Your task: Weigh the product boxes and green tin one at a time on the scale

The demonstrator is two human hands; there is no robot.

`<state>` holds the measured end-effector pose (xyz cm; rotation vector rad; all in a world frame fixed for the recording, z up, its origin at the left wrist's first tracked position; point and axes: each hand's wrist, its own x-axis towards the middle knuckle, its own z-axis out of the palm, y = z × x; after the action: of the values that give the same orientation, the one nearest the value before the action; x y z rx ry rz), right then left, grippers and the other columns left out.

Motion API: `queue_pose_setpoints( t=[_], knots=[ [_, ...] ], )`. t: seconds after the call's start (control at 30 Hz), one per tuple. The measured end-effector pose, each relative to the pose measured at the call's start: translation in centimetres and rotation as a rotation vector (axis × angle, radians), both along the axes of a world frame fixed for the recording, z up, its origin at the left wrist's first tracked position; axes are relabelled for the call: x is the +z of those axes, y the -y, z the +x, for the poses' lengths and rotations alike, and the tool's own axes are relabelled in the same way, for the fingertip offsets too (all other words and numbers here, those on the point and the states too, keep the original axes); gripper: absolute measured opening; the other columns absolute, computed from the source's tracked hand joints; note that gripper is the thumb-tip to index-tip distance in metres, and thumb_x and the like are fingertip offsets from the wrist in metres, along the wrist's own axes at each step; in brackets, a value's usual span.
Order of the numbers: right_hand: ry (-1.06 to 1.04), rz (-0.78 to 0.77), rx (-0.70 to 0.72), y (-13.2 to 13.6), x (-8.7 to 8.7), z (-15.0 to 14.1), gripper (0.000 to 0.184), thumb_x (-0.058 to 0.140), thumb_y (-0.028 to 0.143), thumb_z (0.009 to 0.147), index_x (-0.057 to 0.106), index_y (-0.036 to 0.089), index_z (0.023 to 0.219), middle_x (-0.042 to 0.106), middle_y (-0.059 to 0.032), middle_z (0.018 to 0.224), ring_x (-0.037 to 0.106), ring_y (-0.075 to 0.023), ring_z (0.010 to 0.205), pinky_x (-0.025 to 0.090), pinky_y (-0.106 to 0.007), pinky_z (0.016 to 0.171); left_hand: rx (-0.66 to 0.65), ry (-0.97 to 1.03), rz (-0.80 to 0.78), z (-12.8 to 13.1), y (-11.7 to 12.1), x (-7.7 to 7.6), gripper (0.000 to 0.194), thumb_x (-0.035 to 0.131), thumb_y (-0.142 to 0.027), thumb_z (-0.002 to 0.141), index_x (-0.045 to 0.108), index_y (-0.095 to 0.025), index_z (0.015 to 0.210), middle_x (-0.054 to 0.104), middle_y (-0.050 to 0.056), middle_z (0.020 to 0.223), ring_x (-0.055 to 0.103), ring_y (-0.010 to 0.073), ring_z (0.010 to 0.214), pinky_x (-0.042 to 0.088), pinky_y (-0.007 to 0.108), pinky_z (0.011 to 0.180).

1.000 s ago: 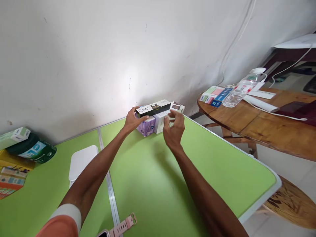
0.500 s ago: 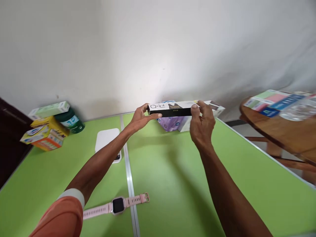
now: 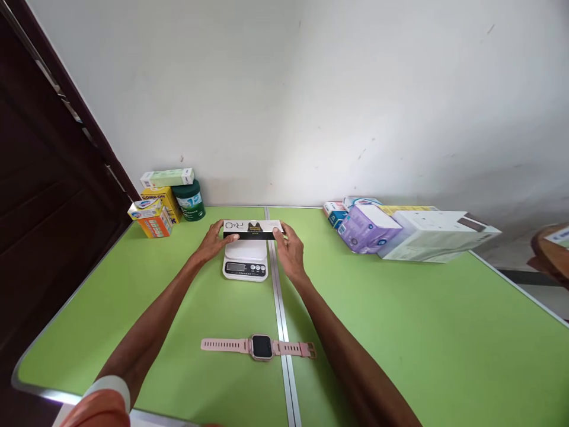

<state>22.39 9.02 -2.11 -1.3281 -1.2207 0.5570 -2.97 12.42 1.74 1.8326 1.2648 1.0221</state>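
Note:
A long black-and-white toothpaste-like box [image 3: 251, 229] is held level between my two hands. My left hand [image 3: 213, 242] grips its left end, thumb along the front face. At the other end, my right hand [image 3: 290, 248] closes on the box with its thumb at the front corner. Directly below is a white kitchen scale [image 3: 245, 274], its display and buttons facing me; the box covers the rear part of its platform. Whether the box touches the platform I cannot tell. Nearer to me a pink-strapped smartwatch [image 3: 262, 347] lies flat across the metal seam.
At the back left stand a dark green tub [image 3: 189, 201], a yellow box [image 3: 160, 200], an orange box [image 3: 153, 220] and a pale green carton [image 3: 167, 177] on top. Back right are a purple pack [image 3: 368, 230] and a white box [image 3: 438, 237]. A wall bounds the green table [image 3: 400, 332].
My hands have carried the box leftward, from in front of the purple pack to over the scale. The camera view has also turned to the left.

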Motion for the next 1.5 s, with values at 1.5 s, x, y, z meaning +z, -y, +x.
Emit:
queue_pose_setpoints(
  t=[1.5],
  knots=[
    [-0.121, -0.076, 0.037, 1.9, -4.0, 0.9, 0.087, 0.051, 0.090, 0.097, 0.078, 0.017, 0.135, 0.080, -0.0211, 0.135, 0.078, -0.0398, 0.115, 0.063, -0.062, 0.104, 0.247, 0.136, -0.011, -0.7, 0.1, -6.9, 0.083, 0.038, -0.083, 0.105, 0.064, -0.017, 0.149, 0.069, 0.020, 0.155, 0.065, 0.0355, 0.146, 0.047, 0.055, 0.129]
  ],
)
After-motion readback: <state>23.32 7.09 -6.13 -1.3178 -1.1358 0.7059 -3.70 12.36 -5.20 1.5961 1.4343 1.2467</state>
